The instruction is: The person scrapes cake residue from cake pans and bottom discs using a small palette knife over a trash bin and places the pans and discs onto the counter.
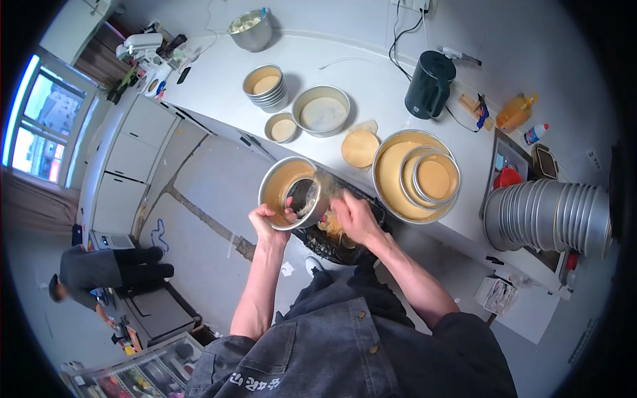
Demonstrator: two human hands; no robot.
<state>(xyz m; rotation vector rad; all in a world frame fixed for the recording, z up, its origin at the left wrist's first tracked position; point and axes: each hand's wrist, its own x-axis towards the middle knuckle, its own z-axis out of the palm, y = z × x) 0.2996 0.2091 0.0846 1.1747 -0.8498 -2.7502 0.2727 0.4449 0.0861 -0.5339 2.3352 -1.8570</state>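
My left hand (271, 222) grips the lower left wall of a round metal cake pan (271, 186), tilted over a bin lined with a black bag. Brown cake residue coats the pan's inside, and a dark round opening shows at its bottom. At the pan's right rim, my closed right hand (355, 217) holds a tool smeared by motion, its kind unclear. Yellowish scraps (330, 227) lie in the black bin bag (322, 251) below. On the counter near the pan are a round tan disc (360, 148) and a wide pan (385, 192) with smaller cake-coated pans nested inside.
Along the white counter (206, 86) stand stacked small pans (273, 96), a wide shallow pan (322, 109), a small pan (281, 127), a mixing bowl (252, 33) and a dark kettle (431, 83). Many stacked pans (531, 215) stand at the sink. Another person (99, 268) works at left.
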